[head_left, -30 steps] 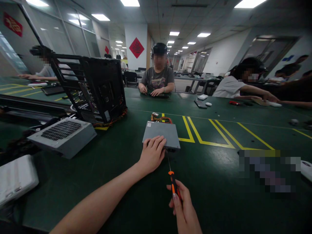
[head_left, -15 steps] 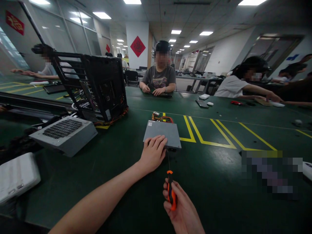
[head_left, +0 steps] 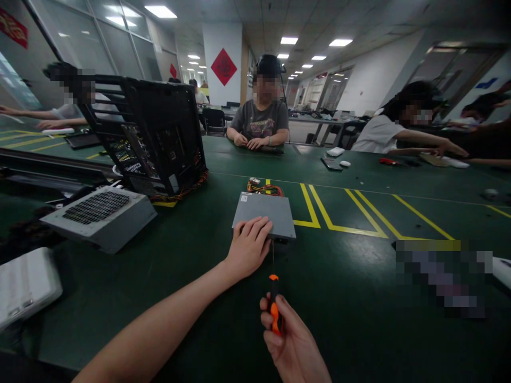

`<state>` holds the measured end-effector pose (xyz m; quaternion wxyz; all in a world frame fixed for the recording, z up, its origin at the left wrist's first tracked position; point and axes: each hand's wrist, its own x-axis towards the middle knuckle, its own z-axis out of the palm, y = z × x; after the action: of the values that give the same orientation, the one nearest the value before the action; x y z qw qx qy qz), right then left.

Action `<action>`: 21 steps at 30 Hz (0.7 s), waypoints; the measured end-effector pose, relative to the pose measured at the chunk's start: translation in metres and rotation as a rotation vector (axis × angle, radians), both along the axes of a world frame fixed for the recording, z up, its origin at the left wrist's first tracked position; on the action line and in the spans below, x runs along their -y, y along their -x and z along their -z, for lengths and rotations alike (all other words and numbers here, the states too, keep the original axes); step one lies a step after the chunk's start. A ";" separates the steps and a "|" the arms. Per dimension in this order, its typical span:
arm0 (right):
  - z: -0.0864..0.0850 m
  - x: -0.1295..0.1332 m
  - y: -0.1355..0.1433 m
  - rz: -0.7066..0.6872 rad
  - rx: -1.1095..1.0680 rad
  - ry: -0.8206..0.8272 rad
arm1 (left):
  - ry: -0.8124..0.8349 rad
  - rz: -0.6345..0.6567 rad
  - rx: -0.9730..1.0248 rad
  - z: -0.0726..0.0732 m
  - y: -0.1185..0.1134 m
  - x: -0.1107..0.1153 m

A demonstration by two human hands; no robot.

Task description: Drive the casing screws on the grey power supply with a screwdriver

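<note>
A flat grey computer power supply [head_left: 275, 207] lies on the green table, with a bundle of coloured cables [head_left: 265, 187] at its far side. Over its near edge lies my left hand [head_left: 248, 246], fingers across the top, holding it; the thumb is mostly hidden. In my right hand [head_left: 291, 335] is an orange and black screwdriver [head_left: 273, 303], gripped by the handle. Its thin shaft points away from me to the near side of the power supply, right beside my left fingers. Whether the tip sits in a screw is too small to tell.
An open black computer case [head_left: 159, 133] stands at the left, and a second power supply [head_left: 104, 215] lies before it. A white device [head_left: 27, 287] is at the near left. Across the table [head_left: 343, 308] sits a person [head_left: 261, 119]; others work at both sides.
The screwdriver handle has turned in my right hand and shifted slightly left. My left hand stays on the power supply. The whole view has tilted a little downward.
</note>
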<state>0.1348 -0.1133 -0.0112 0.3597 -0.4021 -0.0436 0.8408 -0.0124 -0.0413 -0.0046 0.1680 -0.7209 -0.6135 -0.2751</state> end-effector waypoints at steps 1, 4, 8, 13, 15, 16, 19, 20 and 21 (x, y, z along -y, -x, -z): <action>-0.001 -0.001 0.000 -0.014 0.012 0.033 | 0.001 0.001 0.003 0.000 0.000 0.000; -0.004 -0.002 0.000 -0.054 0.023 0.093 | 0.011 0.002 0.006 0.001 0.000 0.000; -0.005 -0.003 0.002 -0.036 -0.027 0.079 | 0.029 -0.008 -0.003 0.002 0.001 0.000; -0.002 -0.002 0.002 0.056 -0.023 0.069 | 0.013 -0.021 -0.025 0.001 0.000 0.000; -0.001 -0.002 0.001 0.066 -0.035 0.065 | 0.012 -0.018 -0.019 0.000 0.000 0.000; -0.001 -0.003 0.000 0.063 -0.038 0.069 | 0.014 -0.014 -0.015 0.000 0.000 0.001; -0.001 -0.004 -0.001 0.046 -0.029 0.095 | 0.022 -0.003 -0.006 -0.001 0.000 0.001; -0.001 -0.004 -0.001 0.043 -0.022 0.101 | 0.024 -0.001 -0.005 -0.001 0.000 0.001; -0.002 -0.004 -0.001 0.040 -0.016 0.102 | 0.025 0.000 -0.006 -0.001 0.000 0.001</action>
<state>0.1357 -0.1088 -0.0096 0.3556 -0.4139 0.0104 0.8379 -0.0125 -0.0420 -0.0037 0.1607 -0.7236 -0.6166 -0.2652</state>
